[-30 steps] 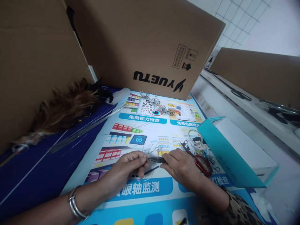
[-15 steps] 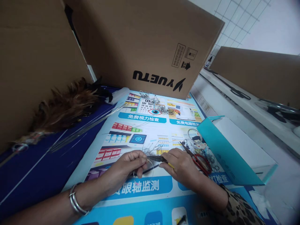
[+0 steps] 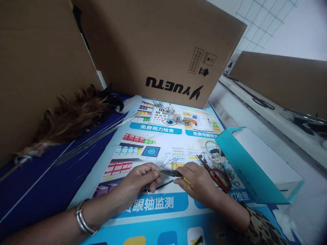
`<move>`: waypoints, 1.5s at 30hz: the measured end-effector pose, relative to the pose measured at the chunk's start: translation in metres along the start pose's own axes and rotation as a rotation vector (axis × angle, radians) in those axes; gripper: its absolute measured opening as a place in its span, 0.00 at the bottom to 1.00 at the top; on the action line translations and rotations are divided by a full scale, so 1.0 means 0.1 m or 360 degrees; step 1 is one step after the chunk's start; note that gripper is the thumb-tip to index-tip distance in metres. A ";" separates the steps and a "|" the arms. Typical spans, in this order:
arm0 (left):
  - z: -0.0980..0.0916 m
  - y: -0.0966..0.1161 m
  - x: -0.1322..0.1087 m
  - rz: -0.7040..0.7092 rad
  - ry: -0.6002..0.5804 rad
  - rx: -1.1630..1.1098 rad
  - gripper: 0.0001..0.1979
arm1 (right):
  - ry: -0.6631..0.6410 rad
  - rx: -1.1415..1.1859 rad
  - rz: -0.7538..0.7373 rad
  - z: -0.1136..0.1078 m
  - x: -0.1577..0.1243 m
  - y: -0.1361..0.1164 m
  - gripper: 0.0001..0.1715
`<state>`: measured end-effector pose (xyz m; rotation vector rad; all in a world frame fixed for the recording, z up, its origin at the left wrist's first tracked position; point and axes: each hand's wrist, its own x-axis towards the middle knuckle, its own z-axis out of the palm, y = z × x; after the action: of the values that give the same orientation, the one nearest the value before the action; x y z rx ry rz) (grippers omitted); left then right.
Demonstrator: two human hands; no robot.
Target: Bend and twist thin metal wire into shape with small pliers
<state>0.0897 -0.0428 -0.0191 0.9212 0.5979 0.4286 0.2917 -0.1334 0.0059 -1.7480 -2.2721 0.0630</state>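
Observation:
My left hand (image 3: 143, 180) is closed in a pinch on a thin wire (image 3: 150, 197), which hangs below the fingers with a small pink bit on it. Gripped in my right hand (image 3: 198, 182) is a pair of pliers (image 3: 172, 173) with dark jaws and yellow handles. The plier tips meet the wire at my left fingertips; whether the jaws are closed is too small to tell. Just beyond the hands lie loose thin wire pieces (image 3: 166, 161). Scissors (image 3: 219, 179) with red handles rest right of my right hand.
A printed poster (image 3: 163, 143) covers the table. Tangled wire pieces (image 3: 170, 110) lie at the back, before a large cardboard box (image 3: 153, 44). A teal open box (image 3: 245, 166) stands right. Left are long straight wires (image 3: 97, 139) and brown feathers (image 3: 68, 115).
The wire loop below my left fingers has shifted and looks fainter now. Both hands and the pliers hold nearly the same place; the view has moved slightly.

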 end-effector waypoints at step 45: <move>-0.01 0.00 0.00 0.0141 0.0112 0.0013 0.10 | -0.0004 -0.0452 -0.0158 -0.19 -0.07 0.12 0.15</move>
<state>0.0896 -0.0422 -0.0195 0.9458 0.6252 0.5401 0.3089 -0.1390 0.0205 -1.7593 -2.4644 -0.2906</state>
